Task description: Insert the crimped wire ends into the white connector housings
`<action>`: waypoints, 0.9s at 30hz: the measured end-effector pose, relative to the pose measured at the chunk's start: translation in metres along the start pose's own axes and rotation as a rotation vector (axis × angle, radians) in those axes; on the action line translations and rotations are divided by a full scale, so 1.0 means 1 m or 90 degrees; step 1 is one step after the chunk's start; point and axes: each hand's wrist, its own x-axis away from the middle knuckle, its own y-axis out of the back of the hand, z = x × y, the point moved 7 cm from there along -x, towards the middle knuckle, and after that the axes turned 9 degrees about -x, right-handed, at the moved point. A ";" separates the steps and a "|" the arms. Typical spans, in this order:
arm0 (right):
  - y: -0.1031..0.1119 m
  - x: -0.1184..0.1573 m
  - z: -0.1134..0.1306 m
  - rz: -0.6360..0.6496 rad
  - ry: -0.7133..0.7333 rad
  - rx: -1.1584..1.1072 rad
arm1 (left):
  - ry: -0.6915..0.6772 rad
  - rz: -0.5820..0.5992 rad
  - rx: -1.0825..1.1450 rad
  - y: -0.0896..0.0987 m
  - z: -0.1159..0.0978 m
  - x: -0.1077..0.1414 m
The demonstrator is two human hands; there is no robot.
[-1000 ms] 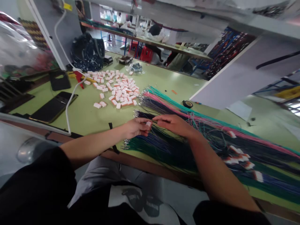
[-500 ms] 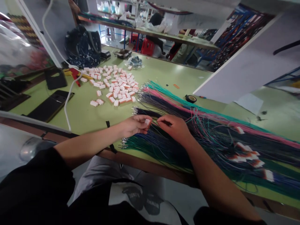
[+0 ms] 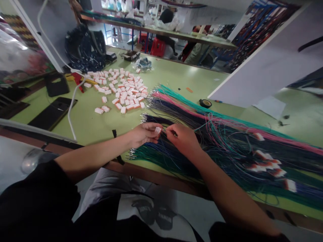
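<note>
Right hand (image 3: 183, 140) shifted nearer left hand (image 3: 143, 135), curled, pinching wire (image 3: 164, 129), left grasping connector (image 3: 158, 130)

A dark patterned bag (image 3: 84, 49) is resting at the back left of the green table (image 3: 174, 72). A white cable (image 3: 69, 117) is crossing what seems a phone (image 3: 51, 113). A black tape roll (image 3: 205, 103) is lying near a grey panel (image 3: 264, 67); red stools (image 3: 158, 47) are standing beyond.

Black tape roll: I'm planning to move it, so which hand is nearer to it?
Right. The right hand is on the near side of the black tape roll, wires between them; the left hand, holding a connector, is farther off to the left.
</note>
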 end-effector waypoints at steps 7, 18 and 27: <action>-0.002 0.002 0.008 -0.056 0.077 0.016 | -0.008 0.002 0.000 0.000 0.000 0.000; 0.002 -0.004 -0.009 -0.027 -0.023 -0.154 | -0.002 -0.004 -0.003 0.000 0.000 -0.002; -0.006 -0.001 -0.003 -0.041 0.013 -0.086 | 0.013 -0.039 -0.031 0.000 0.003 -0.002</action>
